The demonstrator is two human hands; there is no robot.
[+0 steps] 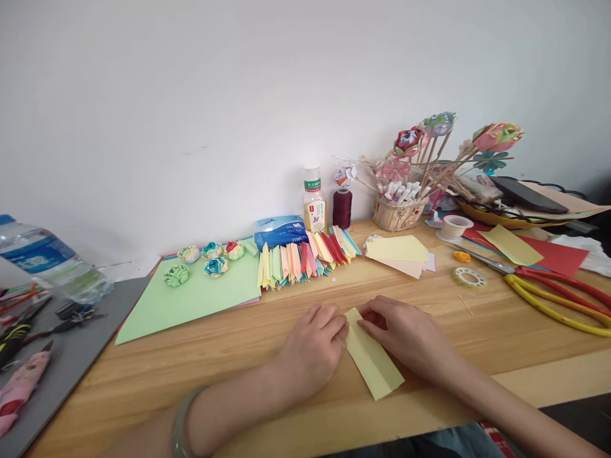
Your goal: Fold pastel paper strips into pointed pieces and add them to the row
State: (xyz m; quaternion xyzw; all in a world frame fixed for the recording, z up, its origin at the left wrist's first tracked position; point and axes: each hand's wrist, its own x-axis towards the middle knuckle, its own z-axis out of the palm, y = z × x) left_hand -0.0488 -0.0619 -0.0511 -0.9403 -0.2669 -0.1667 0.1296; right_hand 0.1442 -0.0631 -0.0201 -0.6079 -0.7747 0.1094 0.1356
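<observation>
Where the left hand [312, 346] curls, any pinch is hidden; between both hands slants the yellow strip [375, 359], near end unheld, which could crease askew if the right hand [410, 331], thumb and forefinger pinching its far end, tugged unevenly.

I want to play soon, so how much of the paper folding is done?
Looks done: the row of folded papers and five paper flowers on the green sheet. In hand: one creased yellow strip, between the left hand and right hand. Left, it seems: the flat, unfolded papers stacked on the table. I can't tell how many get used.
</observation>
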